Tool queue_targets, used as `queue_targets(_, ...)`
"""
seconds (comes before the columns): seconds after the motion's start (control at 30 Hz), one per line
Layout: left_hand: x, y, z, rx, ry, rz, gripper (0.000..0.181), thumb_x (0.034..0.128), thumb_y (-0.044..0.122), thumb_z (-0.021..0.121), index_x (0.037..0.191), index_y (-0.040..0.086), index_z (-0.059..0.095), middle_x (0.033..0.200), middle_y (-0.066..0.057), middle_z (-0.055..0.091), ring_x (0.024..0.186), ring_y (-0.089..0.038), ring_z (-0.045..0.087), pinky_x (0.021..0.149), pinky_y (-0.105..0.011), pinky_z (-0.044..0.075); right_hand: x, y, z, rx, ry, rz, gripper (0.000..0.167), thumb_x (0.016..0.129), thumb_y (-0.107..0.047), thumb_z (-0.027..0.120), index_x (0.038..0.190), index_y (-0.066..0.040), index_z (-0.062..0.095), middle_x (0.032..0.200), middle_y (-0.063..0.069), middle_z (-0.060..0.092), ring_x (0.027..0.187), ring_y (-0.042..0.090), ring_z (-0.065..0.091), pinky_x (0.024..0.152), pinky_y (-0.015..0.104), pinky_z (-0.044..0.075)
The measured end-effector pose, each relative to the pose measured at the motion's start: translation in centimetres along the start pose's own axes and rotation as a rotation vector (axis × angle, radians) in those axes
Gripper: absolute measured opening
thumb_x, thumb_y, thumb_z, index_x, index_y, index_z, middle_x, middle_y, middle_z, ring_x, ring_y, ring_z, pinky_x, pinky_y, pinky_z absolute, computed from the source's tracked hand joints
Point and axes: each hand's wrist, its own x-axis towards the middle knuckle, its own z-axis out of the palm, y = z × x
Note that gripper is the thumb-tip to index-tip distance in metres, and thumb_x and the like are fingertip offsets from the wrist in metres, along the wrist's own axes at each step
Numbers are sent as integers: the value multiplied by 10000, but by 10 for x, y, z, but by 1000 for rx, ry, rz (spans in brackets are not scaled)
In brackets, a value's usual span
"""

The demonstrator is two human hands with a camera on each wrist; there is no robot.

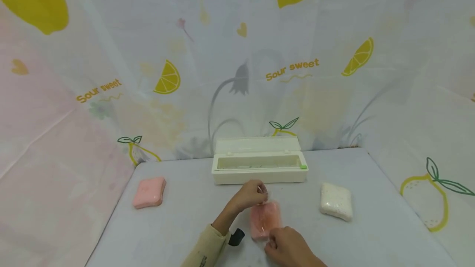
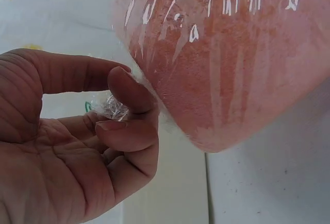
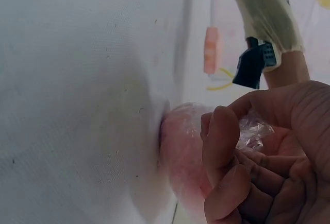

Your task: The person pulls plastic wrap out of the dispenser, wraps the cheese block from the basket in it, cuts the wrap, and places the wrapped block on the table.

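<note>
Head: pink block [image 1: 265, 218] between fingers [image 1: 277, 233]

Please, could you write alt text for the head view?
A person's left hand and right hand pinch clear film at opposite ends of a pink block. Behind it on the white table stands an open white box; a second pink block lies at left, a white block at right.

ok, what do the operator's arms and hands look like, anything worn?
Left hand: no glove; cream sleeve to the wrist with a small dark marking, black device at the cuff. Right hand: no glove, no sleeve in view.
</note>
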Motion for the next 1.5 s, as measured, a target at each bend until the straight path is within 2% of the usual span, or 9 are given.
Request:
queue_targets(0.23,7,-14,12,74,23,33,60,834,10,636,893,0,637,787,-33,602,694,-147,562,568,-259,463,2,14,-2,93,-75,177,197,760,-163,671,635,-169,518,538,-124,456,440,13,412,411,226,307)
queue_targets(0.47,-5,-14,15,208,127,114,282,910,63,618,1190,26,613,1118,-119,642,880,-187,627,700,-294,509,0,16,-15,94,-196,111,291,827,-298,748,652,-202,536,540,-152,433,477,-6,381,437,216,291)
queue_targets(0.6,-26,-10,12,374,210,282,214,926,108,671,1133,68,637,1057,-33,625,849,-114,589,700,-225,489,-4,15,-33,-14,-250,43,301,715,-389,840,720,-226,587,601,-180,447,552,-12,397,502,224,348)
queue_targets(0.7,-45,-7,9,549,189,479,153,893,156,734,1024,118,666,981,36,613,863,-101,564,741,-202,461,-7,17,-44,-140,-222,-37,316,663,-327,878,788,-216,610,642,-187,450,586,-15,399,535,226,361)
queue_targets(0.83,-68,-11,10,737,120,705,259,786,278,835,959,194,660,941,94,595,849,-78,516,707,-145,365,-7,22,-44,-291,-81,-224,395,637,-205,894,896,-204,595,750,-166,504,647,-13,443,556,217,393)
queue_targets(0.97,-82,-20,19,906,108,817,413,677,368,882,974,223,635,954,109,571,837,-74,484,670,-136,278,-3,29,-32,-376,70,-459,555,580,-142,901,1051,-195,613,981,-109,577,814,35,542,642,213,471)
queue_targets(1.2,-84,-32,34,1153,151,820,418,699,447,828,994,237,619,972,103,504,815,-92,423,645,-178,222,0,39,-10,-448,195,-703,470,525,-100,844,935,-167,624,913,-90,540,747,51,472,630,120,374)
queue_targets(1.33,-83,-36,40,1168,141,787,491,676,541,806,1015,238,625,977,99,509,813,-91,421,636,-171,212,1,42,-2,-483,238,-718,322,599,-79,802,863,-170,642,885,-82,561,737,62,487,620,136,397)
queue_targets(1.5,-84,-38,45,1156,157,734,459,704,528,810,1007,233,633,944,99,526,804,-82,436,627,-167,252,0,47,0,-369,253,-672,253,701,-108,799,891,-196,656,977,-89,583,814,61,541,702,174,456)
